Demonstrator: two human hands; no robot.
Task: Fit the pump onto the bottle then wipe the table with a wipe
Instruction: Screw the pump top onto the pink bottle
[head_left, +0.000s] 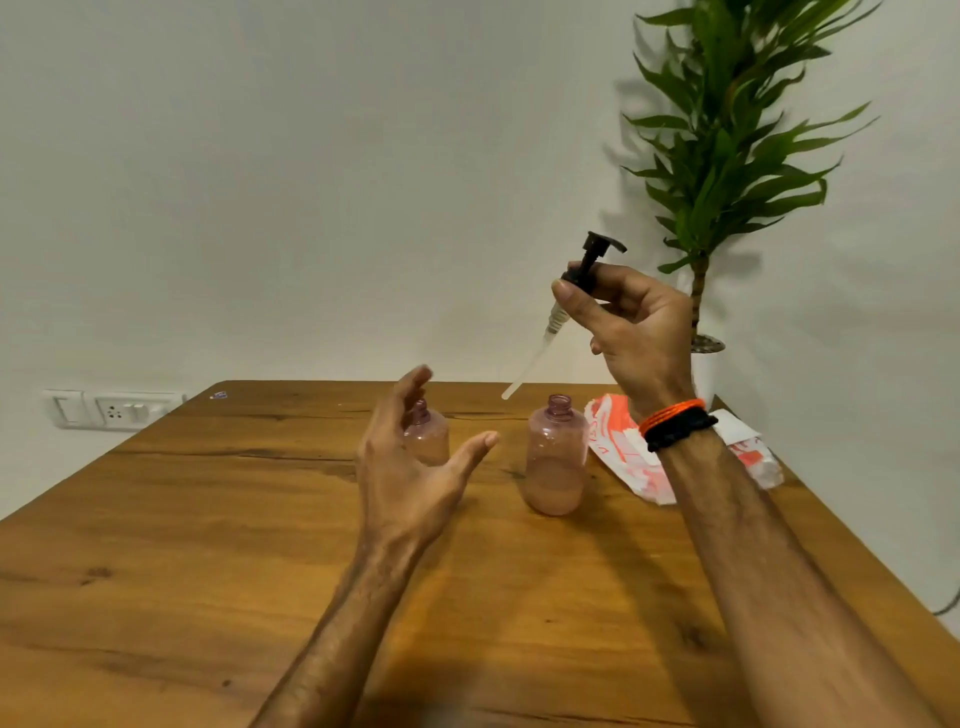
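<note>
My right hand (631, 322) holds a black pump (589, 262) in the air by its collar, its pale dip tube slanting down to the left, tip above the table. An open pink bottle (556, 457) stands upright on the wooden table (208, 545), below and a little right of the tube's tip. A second pink bottle (428, 434) stands further left, partly hidden behind my left hand (415, 467). That hand is open, fingers spread, thumb pointing toward the first bottle, touching nothing I can see.
A white and orange wipe packet (623, 447) lies at the table's right side, partly behind my right wrist. A potted plant (722, 156) stands at the far right corner. Wall sockets (111, 410) sit at the left, beyond the table.
</note>
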